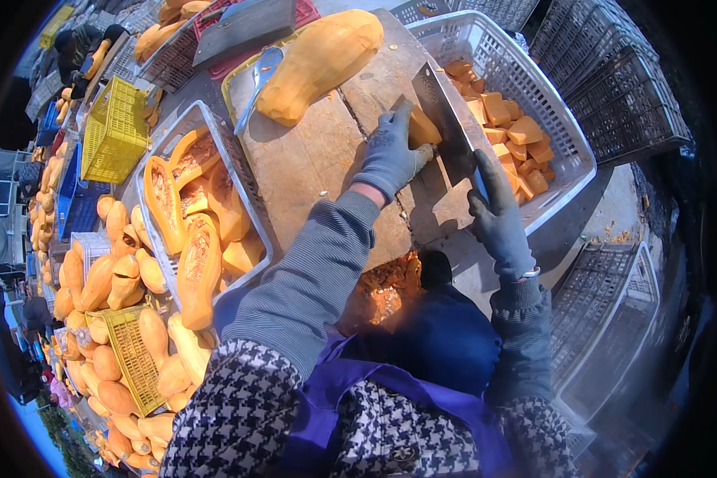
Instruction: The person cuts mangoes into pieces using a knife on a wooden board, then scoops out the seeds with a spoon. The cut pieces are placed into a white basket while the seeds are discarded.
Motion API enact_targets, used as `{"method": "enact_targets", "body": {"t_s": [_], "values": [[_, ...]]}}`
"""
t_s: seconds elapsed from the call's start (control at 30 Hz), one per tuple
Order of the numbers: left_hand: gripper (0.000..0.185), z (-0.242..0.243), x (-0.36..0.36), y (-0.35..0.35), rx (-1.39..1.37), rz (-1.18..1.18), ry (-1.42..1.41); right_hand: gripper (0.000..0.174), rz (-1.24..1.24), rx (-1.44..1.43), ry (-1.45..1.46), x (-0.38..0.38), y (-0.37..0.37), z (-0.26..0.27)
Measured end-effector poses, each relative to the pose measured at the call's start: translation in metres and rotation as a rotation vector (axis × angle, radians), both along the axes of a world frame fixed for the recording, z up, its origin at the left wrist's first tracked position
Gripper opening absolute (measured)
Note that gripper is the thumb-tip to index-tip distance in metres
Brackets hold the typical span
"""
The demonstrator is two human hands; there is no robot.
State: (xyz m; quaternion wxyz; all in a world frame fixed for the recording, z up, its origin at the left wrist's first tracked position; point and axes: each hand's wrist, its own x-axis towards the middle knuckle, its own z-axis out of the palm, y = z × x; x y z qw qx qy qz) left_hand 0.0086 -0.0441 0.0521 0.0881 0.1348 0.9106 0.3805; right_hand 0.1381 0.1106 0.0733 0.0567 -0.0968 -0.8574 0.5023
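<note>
My gloved left hand point(391, 152) is closed around a piece of peeled pumpkin point(422, 128) near the right edge of the wooden board point(310, 161). Gripped by its blue handle in my gloved right hand point(495, 218), a broad cleaver point(444, 122) stands on edge right beside that piece. A large peeled pumpkin point(322, 63) lies whole at the board's far side, and a metal spoon point(262, 80) rests left of it. Just beyond the blade, a white plastic crate point(564, 134) holds pumpkin chunks point(517, 134).
Left of the board, another white crate point(205, 106) holds halved, partly seeded pumpkins point(200, 263). Many peeled pumpkins point(116, 382) and a yellow crate point(115, 128) lie farther left. Stacked crates point(621, 89) stand at the far right. Pumpkin pulp point(388, 290) sits below the board's near edge.
</note>
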Motion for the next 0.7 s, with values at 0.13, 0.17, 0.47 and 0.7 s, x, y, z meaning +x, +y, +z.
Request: {"method": "enact_targets", "body": {"t_s": [0.13,0.17,0.47,0.7], "values": [[0.079,0.006,-0.02,0.034,0.188,-0.173,0.085,0.061,-0.295,-0.386,0.07,0.015,-0.005,-0.013],[0.083,0.007,-0.032,0.036,0.155,-0.182,0.26,0.062,-0.321,-0.524,0.095,0.019,-0.004,-0.012],[0.111,0.005,-0.162,-0.137,-0.494,0.127,0.468,0.059,-0.112,-0.488,-0.113,0.019,0.0,-0.004],[0.107,0.007,-0.101,-0.148,-0.505,0.07,0.426,0.059,-0.275,-0.441,-0.047,0.02,0.007,-0.009]]}}
